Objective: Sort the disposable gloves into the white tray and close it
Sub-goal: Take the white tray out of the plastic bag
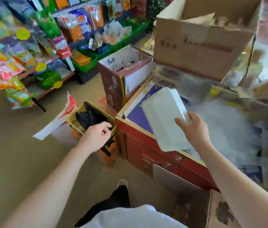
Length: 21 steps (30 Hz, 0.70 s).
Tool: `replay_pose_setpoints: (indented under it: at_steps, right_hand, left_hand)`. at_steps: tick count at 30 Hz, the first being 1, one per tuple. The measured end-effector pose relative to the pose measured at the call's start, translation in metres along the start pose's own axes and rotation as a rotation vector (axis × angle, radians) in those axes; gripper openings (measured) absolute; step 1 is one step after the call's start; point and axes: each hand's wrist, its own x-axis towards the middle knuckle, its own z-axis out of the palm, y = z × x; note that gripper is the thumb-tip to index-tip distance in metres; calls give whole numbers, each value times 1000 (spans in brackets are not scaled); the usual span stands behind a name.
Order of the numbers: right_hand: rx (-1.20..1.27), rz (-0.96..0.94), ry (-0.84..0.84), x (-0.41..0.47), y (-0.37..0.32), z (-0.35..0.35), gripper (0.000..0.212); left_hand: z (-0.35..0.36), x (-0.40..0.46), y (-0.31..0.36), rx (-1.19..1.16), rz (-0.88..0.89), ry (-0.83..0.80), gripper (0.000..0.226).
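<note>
The right hand (195, 127) holds the white tray (164, 119) tilted above the red box (154, 155), fingers (181, 121) and thumb curled round its right edge. The left hand (97, 132), fingers curled, reaches into a small yellow box (74, 122) of black items (88, 117); whether it pinches any, I cannot tell. A large cardboard box (195, 48) stands behind.

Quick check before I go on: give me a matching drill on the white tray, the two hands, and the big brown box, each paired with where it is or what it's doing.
Things:
1. white tray
2. left hand
3. right hand
4. brown box

States:
A. open-topped, behind the red box
B. grips the tray's edge
C. held tilted over the red box
D. reaches into the small box with black items

Pairs: 1-C, 2-D, 3-B, 4-A
</note>
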Motion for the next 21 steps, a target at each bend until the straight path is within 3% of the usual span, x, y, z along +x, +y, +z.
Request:
replay_pose_setpoints:
  at_steps: [6,9,12,14,17,19,21]
  right_hand:
    - [358,162,-11,48,-26,13,13]
    - [487,249,-36,63,-23,18,18]
    - [633,311,-51,76,-19,17,23]
    - [673,351,-87,84,-14,14,20]
    - [599,364,-65,96,-7,7,18]
    - [513,320,14,106,-6,-1,35]
    - [629,313,-1,115,-6,-9,53]
  left_hand:
    - [-16,106,64,-86,217,-215,39]
    - [-11,135,92,-146,304,-333,41]
    - [1,155,105,-219,380,-388,58]
    - [9,162,112,-361,381,-376,70]
    - [20,168,128,-465,340,-297,69]
    - [26,171,138,-300,414,-185,66]
    - [32,172,144,-56,492,-96,67]
